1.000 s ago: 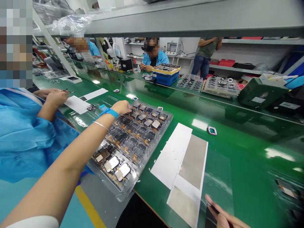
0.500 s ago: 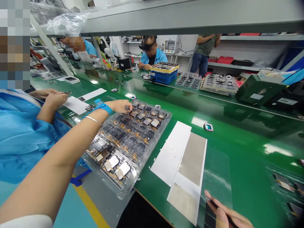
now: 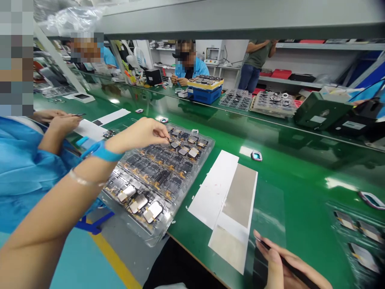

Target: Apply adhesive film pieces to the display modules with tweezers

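Tray (image 3: 191, 175) juts past the near edge of the table (image 3: 300, 168), its compartments presumably there to keep pieces apart. Toward its far edge, the left hand (image 3: 141, 134) holds its fingertips together beside a small part (image 3: 175, 144); whether they grip anything, I cannot tell. The right hand (image 3: 278, 267) pinches a black tool (image 3: 296, 271) pen-fashion, likely for fine control.

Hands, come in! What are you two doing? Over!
Left hand at the parts tray, grip unclear. Right hand gripping a slim dark tool. Left hand hiding some of the tray.
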`<state>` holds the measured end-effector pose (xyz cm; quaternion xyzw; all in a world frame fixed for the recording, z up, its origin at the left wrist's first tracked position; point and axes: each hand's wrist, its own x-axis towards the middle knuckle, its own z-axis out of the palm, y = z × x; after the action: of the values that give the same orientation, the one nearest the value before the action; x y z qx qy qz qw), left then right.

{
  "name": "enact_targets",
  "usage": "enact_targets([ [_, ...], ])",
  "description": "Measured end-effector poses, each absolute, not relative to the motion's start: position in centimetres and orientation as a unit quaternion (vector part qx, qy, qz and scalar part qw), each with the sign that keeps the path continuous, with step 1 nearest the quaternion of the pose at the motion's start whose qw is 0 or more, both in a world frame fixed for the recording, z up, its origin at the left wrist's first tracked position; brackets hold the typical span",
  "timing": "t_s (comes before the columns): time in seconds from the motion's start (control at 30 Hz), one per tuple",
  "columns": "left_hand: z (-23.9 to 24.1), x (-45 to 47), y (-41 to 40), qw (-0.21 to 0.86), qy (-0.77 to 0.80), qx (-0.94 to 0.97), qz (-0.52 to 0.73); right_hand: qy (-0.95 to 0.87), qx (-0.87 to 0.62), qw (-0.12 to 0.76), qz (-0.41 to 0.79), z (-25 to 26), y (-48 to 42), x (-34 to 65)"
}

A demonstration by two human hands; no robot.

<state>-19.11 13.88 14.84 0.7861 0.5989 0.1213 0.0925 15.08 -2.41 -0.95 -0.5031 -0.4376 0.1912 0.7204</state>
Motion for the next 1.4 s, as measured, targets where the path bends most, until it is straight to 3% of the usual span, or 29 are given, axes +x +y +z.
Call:
enact_targets([
  [0.13, 13.0, -12.5, 5.7, 0.144, 0.541, 0.788, 0.257, -0.428, -0.48, 0.738, 0.206, 0.0, -1.9, 14.6],
  [0.2, 11.4, -9.0, 2.3, 0.233, 0.476, 0.748, 0.399, -0.455, -0.455, 0.719, 0.265, 0.3, -1.8, 15.0],
  [0.33, 7.7, -3.1, -0.8, 0.429, 0.422, 0.599, 0.528, -0.536, -0.442, 0.626, 0.354, 1.3, -2.2, 15.7],
  [0.5, 3.9, 1.3, -0.2, 0.625, 0.351, 0.439, 0.542, -0.572, -0.458, 0.59, 0.339, 2.3, -2.5, 15.6],
  [0.63, 2.9, 2.0, 0.2, 0.711, 0.322, 0.419, 0.464, -0.56, -0.511, 0.563, 0.329, 2.6, -2.1, 16.5],
  [0.83, 2.8, 1.5, 0.6, 0.615, 0.377, 0.577, 0.382, -0.575, -0.511, 0.518, 0.374, 3.2, -1.8, 17.9],
  [1.1, 1.3, 2.1, 0.0, 0.514, 0.403, 0.616, 0.441, -0.659, -0.549, 0.508, 0.079, 1.9, -3.2, 17.0],
  [1.4, 1.3, 2.1, 0.1, 0.421, 0.418, 0.682, 0.427, -0.7, -0.536, 0.472, 0.025, 1.4, -2.9, 16.8],
])
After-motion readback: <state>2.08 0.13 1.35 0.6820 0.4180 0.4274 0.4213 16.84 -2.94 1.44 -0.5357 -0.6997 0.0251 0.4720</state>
